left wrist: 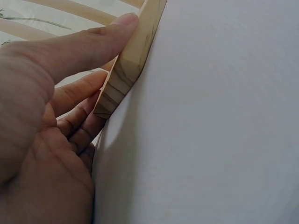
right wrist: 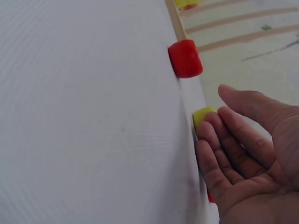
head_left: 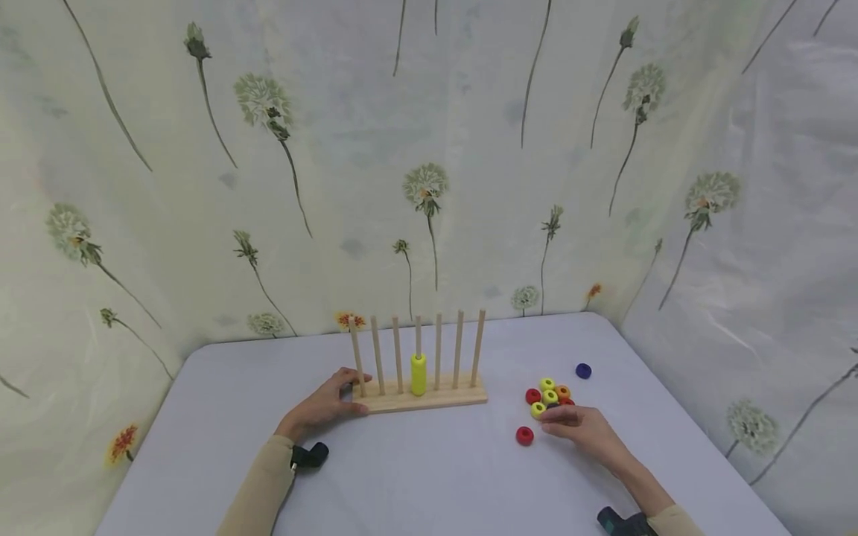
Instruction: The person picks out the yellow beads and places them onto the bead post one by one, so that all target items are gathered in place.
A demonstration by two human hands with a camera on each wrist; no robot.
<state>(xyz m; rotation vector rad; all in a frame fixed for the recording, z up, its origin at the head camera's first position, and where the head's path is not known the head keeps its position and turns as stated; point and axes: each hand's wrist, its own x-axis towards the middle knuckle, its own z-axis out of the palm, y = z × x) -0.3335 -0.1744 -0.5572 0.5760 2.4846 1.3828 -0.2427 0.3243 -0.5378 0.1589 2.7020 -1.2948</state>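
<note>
My left hand point(head_left: 323, 402) holds the left end of a wooden peg stand point(head_left: 445, 400), thumb along its front edge and fingers behind. In the left wrist view, thumb and fingers bracket the base's end point(left wrist: 122, 77). A stack of yellow beads point(head_left: 418, 378) sits on the middle peg. Over the near side of a cluster of coloured beads reaches my right hand point(head_left: 590, 433), thumb apart from the fingers and nothing showing between them. In the right wrist view, its fingertips overlap a yellow bead point(right wrist: 202, 115); a red bead point(right wrist: 186, 59) lies beyond.
Yellow, red, orange point(head_left: 563, 391) and dark beads make up the cluster, partly hidden by the right hand. Apart from it, a dark blue bead point(head_left: 584, 371) lies farther back. The white table point(head_left: 415, 476) meets a flower-patterned curtain point(head_left: 362, 223) behind and at the sides.
</note>
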